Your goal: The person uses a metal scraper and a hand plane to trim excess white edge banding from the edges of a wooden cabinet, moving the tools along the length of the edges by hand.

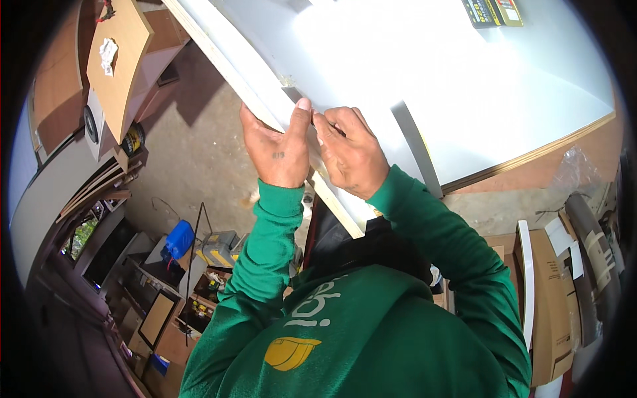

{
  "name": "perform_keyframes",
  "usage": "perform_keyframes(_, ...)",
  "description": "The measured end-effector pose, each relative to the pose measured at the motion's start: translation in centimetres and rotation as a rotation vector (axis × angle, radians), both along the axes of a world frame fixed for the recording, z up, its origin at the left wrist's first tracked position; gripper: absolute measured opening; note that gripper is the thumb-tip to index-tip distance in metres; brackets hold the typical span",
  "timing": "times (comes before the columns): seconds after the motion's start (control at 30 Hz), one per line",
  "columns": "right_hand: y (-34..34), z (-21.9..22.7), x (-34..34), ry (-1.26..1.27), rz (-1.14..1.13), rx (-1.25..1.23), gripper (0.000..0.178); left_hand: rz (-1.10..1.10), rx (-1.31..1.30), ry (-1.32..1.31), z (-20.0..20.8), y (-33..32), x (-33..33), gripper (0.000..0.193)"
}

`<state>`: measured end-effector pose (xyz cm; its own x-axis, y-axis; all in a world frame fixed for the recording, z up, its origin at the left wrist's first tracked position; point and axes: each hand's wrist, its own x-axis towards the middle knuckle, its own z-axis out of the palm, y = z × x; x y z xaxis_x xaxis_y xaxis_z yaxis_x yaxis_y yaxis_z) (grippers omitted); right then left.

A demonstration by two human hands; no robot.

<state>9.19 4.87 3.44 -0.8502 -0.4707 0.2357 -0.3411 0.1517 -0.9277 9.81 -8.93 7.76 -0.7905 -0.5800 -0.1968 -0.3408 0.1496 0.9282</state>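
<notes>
Green long-sleeved sweatshirt with a yellow cap-shaped print (378, 331), worn by the person at work, is nearest the view; both forearms reach up and away from it.

Main object: long, narrow white board with a bare pale-wood edge (235, 66). Position: directly at the hands, in front of the torso. Long axis: slanting, from the upper left down to the lower middle, its near end close to the person's lap.

Left hand (279, 149): grasping the board from its outer, wood-edged side, thumb laid along the top, fingers passing out of sight around the edge. Right hand (352, 149): on the opposite side of the same board, fingers curled in, thumb and forefinger brought together beside the left thumb. Whether anything is pinched there, cannot tell from where I stand.

Key relation: short dark grey piece (290, 94) lies just beyond the thumbs, up along the board's inner side. Left thumb is nearer to it than the right hand.

Also noted: broad white panel with a layered plywood edge (524, 99), ahead and to the right; flat grey strip (417, 146) slanting across its near corner, apart from the right hand.
</notes>
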Motion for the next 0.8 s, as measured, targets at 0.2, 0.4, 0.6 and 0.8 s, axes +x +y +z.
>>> perform_keyframes(0.2, -1.0, 0.0, -0.8, 0.013, -0.024, 0.02, 0.045, 0.033, -0.084, -0.018, -0.4, -0.4, -0.8, 0.037)
perform_keyframes(0.4, -2.5, -0.1, -2.0, -0.042, -0.036, -0.023, 0.043, -0.003, -0.213, -0.034, -0.4, -1.9, -1.9, 0.037)
perform_keyframes(0.6, 1.2, 1.3, 1.6, -0.02, -0.02, 0.168, 0.04, -0.02, -0.15, -0.085, 2.3, 0.9, 0.6, 0.087)
perform_keyframes(0.8, 0.8, 1.1, 2.4, -0.016, -0.029, 0.145, 0.049, 0.015, -0.131, -0.106, 3.1, 0.9, 1.3, 0.095)
